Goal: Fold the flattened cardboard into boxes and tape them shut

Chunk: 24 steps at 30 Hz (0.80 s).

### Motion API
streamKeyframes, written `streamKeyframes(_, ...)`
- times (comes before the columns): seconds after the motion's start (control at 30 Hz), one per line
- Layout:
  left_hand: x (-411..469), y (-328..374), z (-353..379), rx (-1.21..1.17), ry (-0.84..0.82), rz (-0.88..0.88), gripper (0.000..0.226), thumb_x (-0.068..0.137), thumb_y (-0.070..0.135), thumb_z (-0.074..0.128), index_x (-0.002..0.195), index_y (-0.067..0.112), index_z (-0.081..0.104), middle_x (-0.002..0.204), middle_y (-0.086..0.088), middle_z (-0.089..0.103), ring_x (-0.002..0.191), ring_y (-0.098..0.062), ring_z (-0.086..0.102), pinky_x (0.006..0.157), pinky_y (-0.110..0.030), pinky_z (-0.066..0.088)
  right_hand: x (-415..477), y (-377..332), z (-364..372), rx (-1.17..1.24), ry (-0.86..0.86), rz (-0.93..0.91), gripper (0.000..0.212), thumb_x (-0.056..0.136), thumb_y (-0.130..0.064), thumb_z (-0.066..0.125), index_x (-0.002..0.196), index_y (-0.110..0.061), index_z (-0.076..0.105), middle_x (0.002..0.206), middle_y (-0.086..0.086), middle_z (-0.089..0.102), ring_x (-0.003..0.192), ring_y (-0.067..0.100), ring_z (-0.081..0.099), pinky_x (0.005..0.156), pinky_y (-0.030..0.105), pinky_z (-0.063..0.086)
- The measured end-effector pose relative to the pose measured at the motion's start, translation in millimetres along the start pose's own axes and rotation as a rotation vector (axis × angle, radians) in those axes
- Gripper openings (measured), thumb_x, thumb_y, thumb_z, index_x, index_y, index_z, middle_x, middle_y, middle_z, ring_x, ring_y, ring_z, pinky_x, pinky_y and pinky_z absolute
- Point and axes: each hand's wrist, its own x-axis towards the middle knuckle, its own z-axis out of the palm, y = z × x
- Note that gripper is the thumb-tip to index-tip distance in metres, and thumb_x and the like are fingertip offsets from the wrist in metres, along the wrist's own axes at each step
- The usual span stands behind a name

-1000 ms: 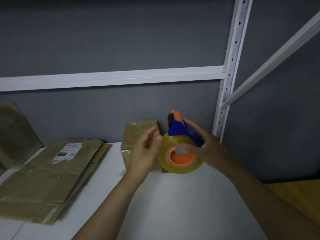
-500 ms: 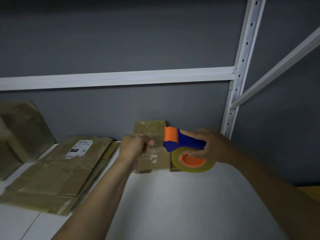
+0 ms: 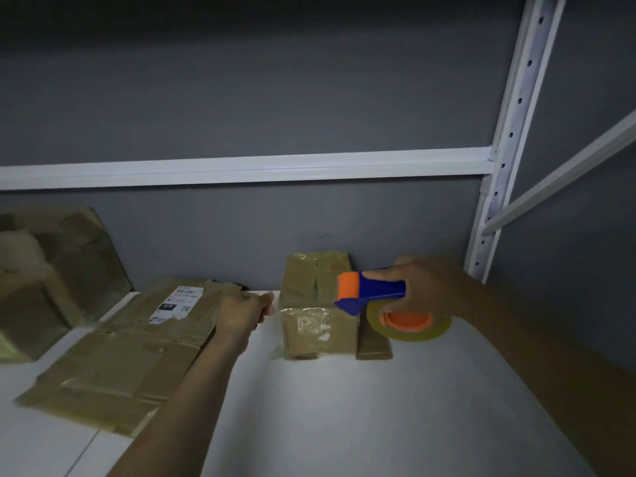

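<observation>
A small brown cardboard box (image 3: 311, 342), with old tape on it, stands on the white shelf (image 3: 344, 407) against the grey back wall. My right hand (image 3: 430, 290) grips the blue handle of a blue and orange tape dispenser (image 3: 371, 294) with a roll of clear tape (image 3: 409, 327), held just right of the box's front. My left hand (image 3: 241, 313) is to the left of the box with its fingers curled, pinching the free end of a clear strip of tape (image 3: 306, 321) that stretches across the box's front. A stack of flattened cardboard (image 3: 113, 359) lies to the left.
A crumpled cardboard box (image 3: 44, 280) sits at the far left. A narrow piece of cardboard (image 3: 373, 346) stands beside the small box on its right. A white rack upright (image 3: 502, 166) and a horizontal beam (image 3: 241, 168) frame the shelf at the back and right.
The dispenser has tipped over and moved right, down to the box. My left hand has moved left away from it, drawing out a strip of tape.
</observation>
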Motion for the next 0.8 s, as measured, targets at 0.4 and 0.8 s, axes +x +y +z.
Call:
streamKeyframes(0.4, 0.6, -38.0, 14.7, 0.196, -0.044, 0.104, 0.044, 0.102, 0.044, 0.034, 0.132, 0.016, 0.048, 0.109, -0.012, 0.069, 0.095, -0.023, 0.066, 0.084, -0.037, 0.054, 5.9, -1.6, 29.2, -0.099, 0.084, 0.022, 0.076, 0.081, -0.066, 0.056, 0.146, -0.049, 0.021, 0.121, -0.002, 0.051, 0.109, 0.015, 0.051, 0.079, 0.022, 0.037)
streamKeyframes(0.8, 1.4, -15.7, 34.7, 1.175, -0.368, 0.813, 0.101, 0.078, 0.078, 0.044, 0.154, 0.018, 0.015, 0.161, -0.002, 0.014, 0.149, -0.019, 0.008, 0.119, -0.032, 0.001, 26.4, -33.7, 30.9, -0.039, 0.101, 0.027, 0.071, 0.083, -0.062, 0.056, 0.145, -0.048, 0.025, 0.119, 0.002, 0.052, 0.111, 0.020, 0.052, 0.078, 0.026, 0.036)
